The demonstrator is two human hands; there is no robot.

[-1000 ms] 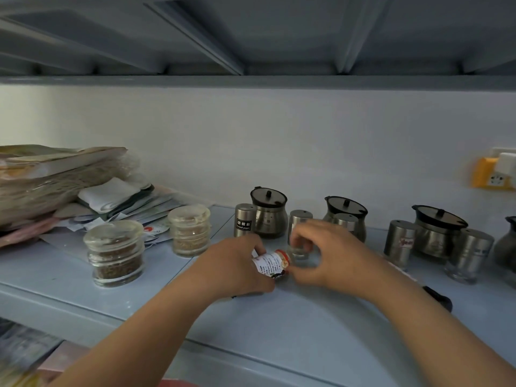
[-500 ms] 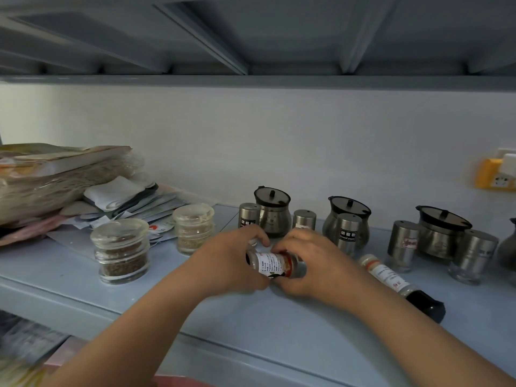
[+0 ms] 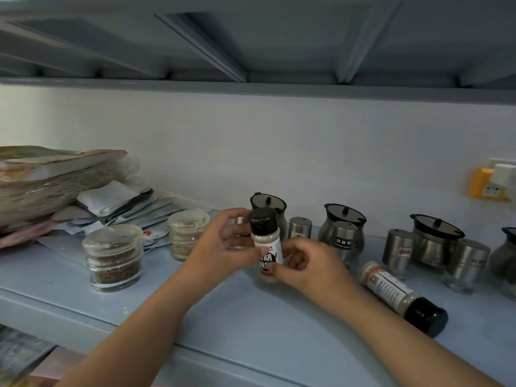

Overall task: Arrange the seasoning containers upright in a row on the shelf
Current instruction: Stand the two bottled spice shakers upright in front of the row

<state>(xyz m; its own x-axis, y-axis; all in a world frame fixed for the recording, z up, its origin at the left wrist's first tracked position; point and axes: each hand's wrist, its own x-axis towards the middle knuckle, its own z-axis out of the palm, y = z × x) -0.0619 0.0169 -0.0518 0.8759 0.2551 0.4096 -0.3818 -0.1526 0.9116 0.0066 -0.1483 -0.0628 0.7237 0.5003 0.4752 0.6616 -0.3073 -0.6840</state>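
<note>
A small pepper bottle with a black cap and white label stands upright on the pale blue shelf, held between both hands. My left hand grips its left side and my right hand pinches its lower right. A second black-capped bottle lies on its side to the right. Behind stand several steel shakers and round steel pots with dark lids. Two glass jars of brown spice stand at the left.
A stack of paper packets and bags fills the shelf's left end. A yellow wall socket sits at the far right. The upper shelf hangs low overhead. The shelf's front edge runs just below my forearms.
The bottle, lying sideways between my hands a moment ago, has been turned upright with its black cap on top. Both hands stay on it.
</note>
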